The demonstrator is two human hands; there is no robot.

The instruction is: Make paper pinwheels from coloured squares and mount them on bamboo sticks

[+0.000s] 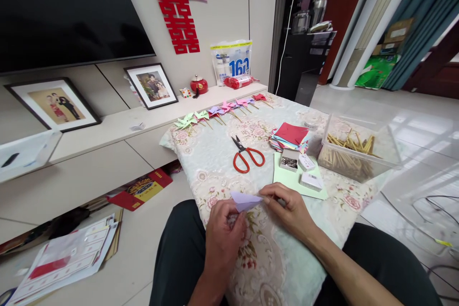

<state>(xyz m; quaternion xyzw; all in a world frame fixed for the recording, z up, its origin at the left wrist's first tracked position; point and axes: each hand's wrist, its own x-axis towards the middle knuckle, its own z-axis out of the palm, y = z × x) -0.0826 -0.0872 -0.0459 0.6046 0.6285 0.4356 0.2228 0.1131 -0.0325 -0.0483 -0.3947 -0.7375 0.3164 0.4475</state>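
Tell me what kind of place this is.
Probably a home living room: a large dark screen, framed photos on a long low cabinet, and a floral tablecloth.

Matt paper point(245, 202) between the fingers point(280, 191), cloth point(297, 267) beneath

Beyond them, metal scissors point(244, 149) with glossy handles point(241, 170); to their right, a smooth plastic box point(386, 163) of matt, wooden-looking sticks point(353, 143).

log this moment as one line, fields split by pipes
left hand: holding folded purple paper | right hand: pinching its pointed end | scissors: lying on tablecloth | pinwheels: row beyond scissors
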